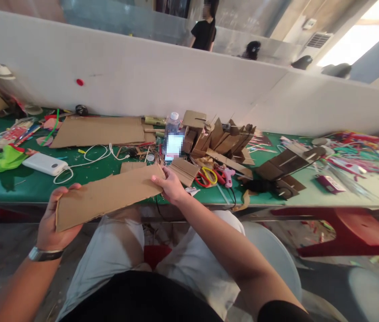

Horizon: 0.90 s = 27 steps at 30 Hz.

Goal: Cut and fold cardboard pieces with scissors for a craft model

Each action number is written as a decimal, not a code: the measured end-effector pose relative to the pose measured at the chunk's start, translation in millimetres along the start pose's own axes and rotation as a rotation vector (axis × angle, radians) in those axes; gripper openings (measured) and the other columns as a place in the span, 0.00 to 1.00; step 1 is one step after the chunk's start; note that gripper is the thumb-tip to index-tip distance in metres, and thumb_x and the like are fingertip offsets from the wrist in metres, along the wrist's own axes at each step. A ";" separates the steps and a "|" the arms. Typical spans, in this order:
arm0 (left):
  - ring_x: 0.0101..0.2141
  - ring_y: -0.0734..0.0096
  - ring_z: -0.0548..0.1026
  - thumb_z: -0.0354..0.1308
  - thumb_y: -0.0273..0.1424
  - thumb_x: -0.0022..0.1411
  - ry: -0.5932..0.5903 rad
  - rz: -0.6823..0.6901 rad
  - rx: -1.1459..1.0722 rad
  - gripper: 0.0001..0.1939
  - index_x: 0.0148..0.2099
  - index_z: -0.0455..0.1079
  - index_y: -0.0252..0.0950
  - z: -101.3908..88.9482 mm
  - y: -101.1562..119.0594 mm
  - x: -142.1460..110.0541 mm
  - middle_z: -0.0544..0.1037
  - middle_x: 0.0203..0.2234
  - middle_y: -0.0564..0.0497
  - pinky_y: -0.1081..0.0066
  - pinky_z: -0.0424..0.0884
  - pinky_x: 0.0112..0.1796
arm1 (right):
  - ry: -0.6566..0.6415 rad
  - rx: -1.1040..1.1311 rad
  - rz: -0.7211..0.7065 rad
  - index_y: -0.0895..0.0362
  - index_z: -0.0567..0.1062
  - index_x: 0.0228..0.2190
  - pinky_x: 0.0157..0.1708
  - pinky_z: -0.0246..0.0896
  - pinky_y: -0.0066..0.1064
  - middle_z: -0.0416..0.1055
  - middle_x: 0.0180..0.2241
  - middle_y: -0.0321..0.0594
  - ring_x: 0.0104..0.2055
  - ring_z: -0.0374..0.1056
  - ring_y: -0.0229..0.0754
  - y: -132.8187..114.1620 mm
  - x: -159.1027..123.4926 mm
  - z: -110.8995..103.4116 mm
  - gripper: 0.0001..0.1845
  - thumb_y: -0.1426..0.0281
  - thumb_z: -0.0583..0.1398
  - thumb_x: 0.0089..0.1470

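Note:
A long strip of brown cardboard (109,197) is held above my lap, in front of the table edge, tilted up toward its right end. My left hand (50,223) grips the left end, with its palm behind the strip. At the right end my right hand (171,184) pinches the edge, thumb on the face toward me. Just beyond the strip lie a small corrugated cardboard piece (184,171), scissors with red and yellow handles (207,177) and a pink glue gun (229,177).
On the green table (8,188) are a white power bank (46,164) with a cable, a flat cardboard sheet (98,131), a water bottle (173,129), a lit phone screen (174,145) and slotted cardboard structures (223,138). A white partition (125,76) stands behind; people are beyond it.

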State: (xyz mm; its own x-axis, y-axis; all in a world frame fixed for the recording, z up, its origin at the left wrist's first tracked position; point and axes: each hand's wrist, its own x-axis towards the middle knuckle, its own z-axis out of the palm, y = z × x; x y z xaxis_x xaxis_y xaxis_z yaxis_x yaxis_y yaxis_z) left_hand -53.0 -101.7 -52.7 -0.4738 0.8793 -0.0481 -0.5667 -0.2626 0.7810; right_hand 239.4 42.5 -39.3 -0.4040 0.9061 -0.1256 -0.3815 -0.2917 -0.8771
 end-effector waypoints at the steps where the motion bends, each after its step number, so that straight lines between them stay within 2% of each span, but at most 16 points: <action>1: 0.49 0.60 0.79 0.72 0.34 0.62 0.045 -0.015 0.002 0.11 0.45 0.78 0.43 1.9 -2.6 -0.9 0.84 0.50 0.53 0.67 0.82 0.40 | 0.006 -0.001 -0.004 0.53 0.78 0.44 0.45 0.80 0.36 0.83 0.42 0.38 0.41 0.80 0.46 -1.1 0.1 -1.3 0.42 0.53 0.84 0.29; 3: 0.49 0.62 0.80 0.67 0.34 0.68 0.098 -0.035 0.026 0.09 0.50 0.78 0.44 7.6 -7.2 -2.3 0.84 0.50 0.52 0.70 0.81 0.39 | 0.017 -0.008 -0.011 0.53 0.79 0.43 0.44 0.80 0.36 0.83 0.42 0.37 0.40 0.80 0.45 -4.2 1.1 -4.9 0.41 0.54 0.84 0.29; 6: 0.48 0.63 0.80 0.64 0.35 0.70 0.108 -0.048 0.060 0.14 0.56 0.78 0.46 19.3 -11.6 -3.3 0.84 0.51 0.51 0.70 0.80 0.39 | 0.033 -0.026 -0.019 0.54 0.80 0.42 0.44 0.79 0.35 0.84 0.41 0.38 0.39 0.80 0.45 -10.0 2.6 -12.2 0.38 0.55 0.83 0.30; 9: 0.49 0.63 0.79 0.63 0.36 0.71 0.112 -0.078 0.020 0.11 0.54 0.79 0.43 31.1 -13.6 -4.1 0.84 0.49 0.51 0.69 0.81 0.42 | 0.048 -0.044 -0.037 0.55 0.81 0.43 0.45 0.79 0.35 0.84 0.43 0.39 0.40 0.80 0.45 -15.1 1.6 -18.7 0.37 0.56 0.83 0.32; 11: 0.50 0.64 0.78 0.65 0.37 0.69 0.064 -0.070 -0.017 0.09 0.48 0.78 0.41 37.5 -14.0 -6.0 0.83 0.48 0.52 0.67 0.80 0.46 | 0.055 -0.051 -0.053 0.54 0.81 0.43 0.46 0.79 0.36 0.84 0.44 0.40 0.42 0.81 0.47 -17.5 -0.6 -21.4 0.36 0.56 0.83 0.33; 13: 0.50 0.63 0.78 0.70 0.38 0.65 -0.024 -0.031 -0.033 0.11 0.46 0.76 0.40 42.3 -14.1 -9.5 0.81 0.48 0.53 0.65 0.80 0.48 | 0.055 -0.054 -0.062 0.54 0.81 0.43 0.48 0.79 0.39 0.84 0.45 0.41 0.44 0.81 0.49 -19.1 -3.5 -22.9 0.36 0.56 0.82 0.33; 16: 0.50 0.61 0.78 0.72 0.39 0.61 -0.079 -0.017 -0.067 0.15 0.47 0.75 0.40 46.2 -16.5 -15.3 0.81 0.47 0.53 0.63 0.81 0.48 | 0.060 -0.051 -0.076 0.52 0.79 0.51 0.50 0.79 0.40 0.83 0.46 0.40 0.46 0.80 0.49 -20.3 -8.1 -24.2 0.41 0.56 0.82 0.35; 19: 0.50 0.60 0.79 0.70 0.41 0.62 -0.037 -0.034 -0.071 0.13 0.46 0.77 0.42 45.6 -24.3 -18.5 0.82 0.47 0.52 0.63 0.81 0.47 | 0.088 -0.074 -0.094 0.47 0.72 0.61 0.50 0.78 0.40 0.83 0.44 0.36 0.45 0.80 0.47 -20.2 -11.4 -25.8 0.52 0.58 0.82 0.36; 21: 0.52 0.59 0.79 0.68 0.42 0.63 0.013 -0.035 -0.022 0.11 0.45 0.78 0.45 44.1 -31.3 -19.1 0.83 0.48 0.51 0.61 0.81 0.49 | 0.113 -0.103 -0.094 0.47 0.71 0.63 0.48 0.78 0.39 0.82 0.41 0.35 0.43 0.79 0.46 -19.8 -13.1 -27.0 0.53 0.57 0.81 0.36; 24: 0.57 0.57 0.78 0.65 0.42 0.65 0.123 -0.058 0.012 0.09 0.44 0.80 0.47 42.1 -39.8 -19.2 0.84 0.50 0.50 0.60 0.82 0.50 | 0.145 -0.151 -0.116 0.47 0.74 0.57 0.44 0.77 0.37 0.80 0.39 0.34 0.40 0.78 0.45 -19.5 -16.0 -28.3 0.47 0.56 0.81 0.37; 27: 0.60 0.56 0.78 0.64 0.43 0.65 0.164 -0.092 0.015 0.09 0.43 0.81 0.47 40.0 -43.5 -19.5 0.85 0.51 0.51 0.60 0.83 0.48 | 0.163 -0.233 -0.170 0.47 0.76 0.53 0.40 0.76 0.35 0.80 0.38 0.34 0.38 0.77 0.44 -20.2 -19.0 -29.2 0.40 0.53 0.79 0.41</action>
State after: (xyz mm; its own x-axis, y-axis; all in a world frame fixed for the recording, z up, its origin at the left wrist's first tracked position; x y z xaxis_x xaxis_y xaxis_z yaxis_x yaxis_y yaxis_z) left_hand 7.9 -91.5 -60.8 -0.5242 0.8228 -0.2198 -0.6036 -0.1769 0.7774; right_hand 279.0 40.1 -32.7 -0.2057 0.9783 -0.0247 -0.2239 -0.0716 -0.9720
